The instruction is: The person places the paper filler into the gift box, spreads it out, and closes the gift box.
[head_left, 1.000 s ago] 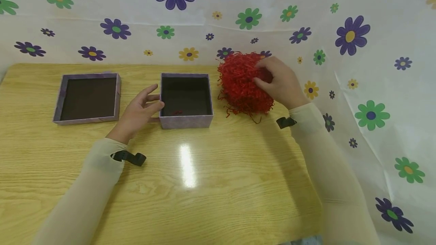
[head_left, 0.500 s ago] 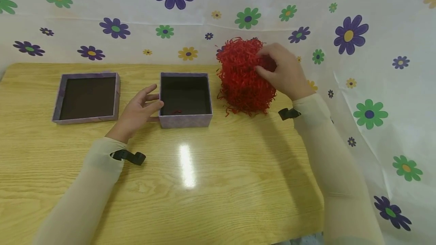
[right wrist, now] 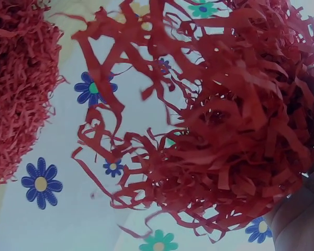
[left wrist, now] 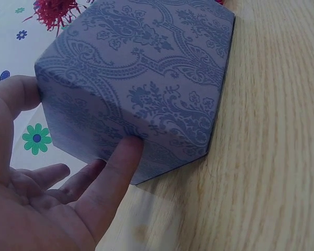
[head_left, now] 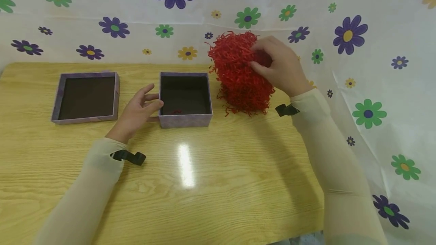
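A clump of red shredded paper [head_left: 229, 50] is gripped by my right hand [head_left: 284, 65], up off the table. Below it sits the rest of the red shredded paper pile [head_left: 250, 99]. In the right wrist view the held clump [right wrist: 240, 130] trails loose curly strands, apart from the pile [right wrist: 15, 94]. My left hand [head_left: 134, 114] touches the left side of a purple box [head_left: 185, 121], its fingers spread and fairly straight. The box is dark inside, with a few red scraps [head_left: 177, 111] on its floor. Up close, the left wrist view shows the patterned box wall [left wrist: 157, 68] against the fingertips.
A shallow purple lid [head_left: 86, 119], dark inside, lies hollow side up left of the box. All stand on a wood-grain table [head_left: 218, 184]. A flower-printed white sheet [head_left: 136, 6] hangs behind and along the right side.
My right hand has lifted the clump of shredded paper off the pile, then shifted it a little left toward the box. The left hand and box have stayed in place.
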Demonstrator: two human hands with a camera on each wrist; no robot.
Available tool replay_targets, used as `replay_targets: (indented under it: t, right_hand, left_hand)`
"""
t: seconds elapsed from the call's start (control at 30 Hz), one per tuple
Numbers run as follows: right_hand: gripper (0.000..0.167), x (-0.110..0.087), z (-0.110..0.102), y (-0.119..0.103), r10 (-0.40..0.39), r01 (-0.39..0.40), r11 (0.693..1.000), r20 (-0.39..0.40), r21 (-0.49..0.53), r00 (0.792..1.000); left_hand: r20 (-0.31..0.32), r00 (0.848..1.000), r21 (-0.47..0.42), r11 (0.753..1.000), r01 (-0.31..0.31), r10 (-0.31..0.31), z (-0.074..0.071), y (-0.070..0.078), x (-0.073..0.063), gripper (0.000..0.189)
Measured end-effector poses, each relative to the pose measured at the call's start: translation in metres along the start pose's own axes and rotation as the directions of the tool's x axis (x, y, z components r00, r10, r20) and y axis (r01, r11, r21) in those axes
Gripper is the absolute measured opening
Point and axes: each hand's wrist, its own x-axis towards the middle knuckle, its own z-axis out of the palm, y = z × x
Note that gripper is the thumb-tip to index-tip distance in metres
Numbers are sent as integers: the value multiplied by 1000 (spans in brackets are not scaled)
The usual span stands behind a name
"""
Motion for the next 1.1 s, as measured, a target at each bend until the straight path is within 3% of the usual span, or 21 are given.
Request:
replay_targets:
  t: [0.27, 0.43, 0.8, 1.1]
  right_hand:
    - [23, 7, -1, -15, -50, 50, 999, -34, 16, 998]
    - [24, 11, 4, -27, -70, 70, 997, 4, 29, 998]
    - [31, 22, 38, -46, -100, 102, 995, 148, 0, 984]
    - [29, 29, 68, -56, -160, 161, 987, 185, 8, 970]
  left_hand:
    - [-4, 1000, 8, 1000, 7, -6, 1, 1, 0, 86]
    - [-4, 1000, 37, 999, 8, -7, -1, 1, 0, 86]
    - [-10, 1000, -8, 1000, 9, -9, -2, 0, -1, 84]
    - [-11, 1000, -3, 1000, 5, -5, -1, 0, 0, 81]
